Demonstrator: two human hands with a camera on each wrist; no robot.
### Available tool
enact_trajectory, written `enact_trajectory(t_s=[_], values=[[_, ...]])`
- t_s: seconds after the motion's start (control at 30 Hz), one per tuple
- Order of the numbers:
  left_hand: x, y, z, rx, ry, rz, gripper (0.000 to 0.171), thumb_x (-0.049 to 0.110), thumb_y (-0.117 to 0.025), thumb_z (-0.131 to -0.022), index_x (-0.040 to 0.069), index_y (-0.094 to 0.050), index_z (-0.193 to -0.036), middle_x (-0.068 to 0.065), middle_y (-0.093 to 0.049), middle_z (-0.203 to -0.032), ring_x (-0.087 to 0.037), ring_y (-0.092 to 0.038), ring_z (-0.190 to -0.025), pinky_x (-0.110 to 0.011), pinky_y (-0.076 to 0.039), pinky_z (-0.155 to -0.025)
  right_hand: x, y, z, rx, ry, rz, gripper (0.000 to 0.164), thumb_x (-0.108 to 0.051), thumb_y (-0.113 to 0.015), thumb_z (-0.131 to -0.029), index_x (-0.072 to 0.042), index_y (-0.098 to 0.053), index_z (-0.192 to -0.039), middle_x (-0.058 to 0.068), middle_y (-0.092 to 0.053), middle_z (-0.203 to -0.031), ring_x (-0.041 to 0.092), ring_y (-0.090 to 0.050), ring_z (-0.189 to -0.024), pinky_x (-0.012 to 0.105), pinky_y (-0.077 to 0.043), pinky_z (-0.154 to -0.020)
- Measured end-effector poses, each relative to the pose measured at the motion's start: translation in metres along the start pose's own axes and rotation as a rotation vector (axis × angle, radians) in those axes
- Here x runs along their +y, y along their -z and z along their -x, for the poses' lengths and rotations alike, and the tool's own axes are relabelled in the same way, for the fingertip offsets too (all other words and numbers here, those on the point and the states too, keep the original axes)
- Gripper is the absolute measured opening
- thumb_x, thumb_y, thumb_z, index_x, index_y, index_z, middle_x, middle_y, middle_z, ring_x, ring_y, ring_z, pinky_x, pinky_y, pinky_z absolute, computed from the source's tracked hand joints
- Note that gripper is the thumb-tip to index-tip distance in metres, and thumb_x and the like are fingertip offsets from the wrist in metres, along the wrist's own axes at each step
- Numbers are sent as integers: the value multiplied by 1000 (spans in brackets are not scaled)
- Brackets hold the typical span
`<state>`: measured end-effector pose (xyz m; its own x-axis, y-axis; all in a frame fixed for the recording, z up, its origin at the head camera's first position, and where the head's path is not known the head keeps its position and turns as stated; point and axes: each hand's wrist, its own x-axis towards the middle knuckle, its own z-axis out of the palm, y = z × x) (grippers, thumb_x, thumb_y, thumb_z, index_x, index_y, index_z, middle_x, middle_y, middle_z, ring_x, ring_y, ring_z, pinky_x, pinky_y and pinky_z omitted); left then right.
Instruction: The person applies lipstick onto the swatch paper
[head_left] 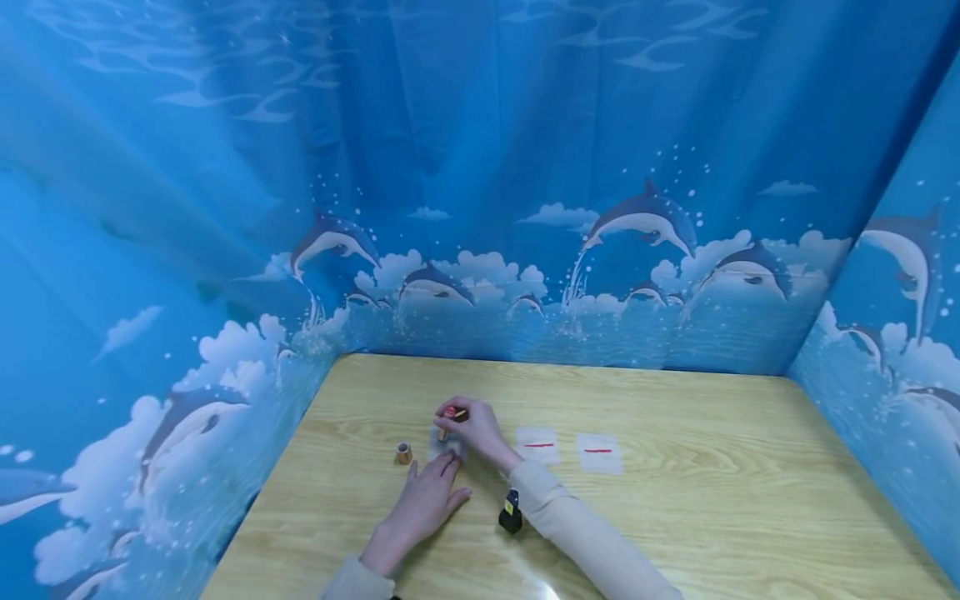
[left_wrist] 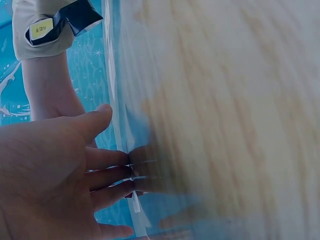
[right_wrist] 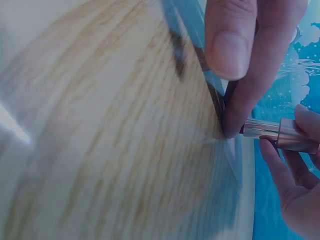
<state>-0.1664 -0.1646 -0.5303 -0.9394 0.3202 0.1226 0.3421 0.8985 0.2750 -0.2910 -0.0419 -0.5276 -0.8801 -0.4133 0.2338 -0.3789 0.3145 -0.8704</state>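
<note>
My right hand [head_left: 472, 425] grips an uncapped lipstick [right_wrist: 262, 128], its shiny metallic tube tilted down at a white paper square [head_left: 435, 448] on the table. In the right wrist view, the thumb and fingers [right_wrist: 280, 172] of that hand curl round the rose-gold base. The lipstick's red tip is mostly hidden behind a finger of the other hand. My left hand [head_left: 426, 498] lies with fairly straight fingers, its fingertips at the near edge of the paper square. The lipstick cap [head_left: 403, 453] stands upright just left of the paper.
Right of my hands lie two more white squares, a middle one [head_left: 537, 457] and a right one [head_left: 599, 463], each with a red stroke across it. A black wrist camera [head_left: 511, 515] hangs at the right cuff. Dolphin-print curtains [head_left: 480, 167] enclose the wooden table [head_left: 712, 500].
</note>
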Motion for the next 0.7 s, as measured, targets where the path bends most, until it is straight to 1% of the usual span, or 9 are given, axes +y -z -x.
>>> enact_trajectory(t_s=[0.3,0.47,0.7], values=[[1,1,1,6,-3,-4,55,35,-64,-98,-5,-58,-136,-25,-53,-144,-40,-51,-134,-77,-33,-106,-1,-1,0,-29,-23,34,10,-20,-75,-94,-12,-75,-100,0,-74,-95,16,-71,-90,26,-59,-79],[2,2,0,14,-3,-6,55,35,-64,-98,-6,-57,-135,-25,-54,-143,-40,-51,-133,-77,-33,-106,-3,-1,0,-26,-34,59,9,-20,-75,-93,-14,-75,-100,-1,-74,-95,17,-71,-90,26,-59,-78],[2,0,0,15,0,-11,56,35,-65,-98,-5,-57,-137,-24,-53,-145,-39,-51,-134,-77,-33,-106,-2,2,2,-18,-32,72,11,-21,-76,-93,-14,-75,-101,0,-75,-96,16,-72,-90,25,-59,-78]])
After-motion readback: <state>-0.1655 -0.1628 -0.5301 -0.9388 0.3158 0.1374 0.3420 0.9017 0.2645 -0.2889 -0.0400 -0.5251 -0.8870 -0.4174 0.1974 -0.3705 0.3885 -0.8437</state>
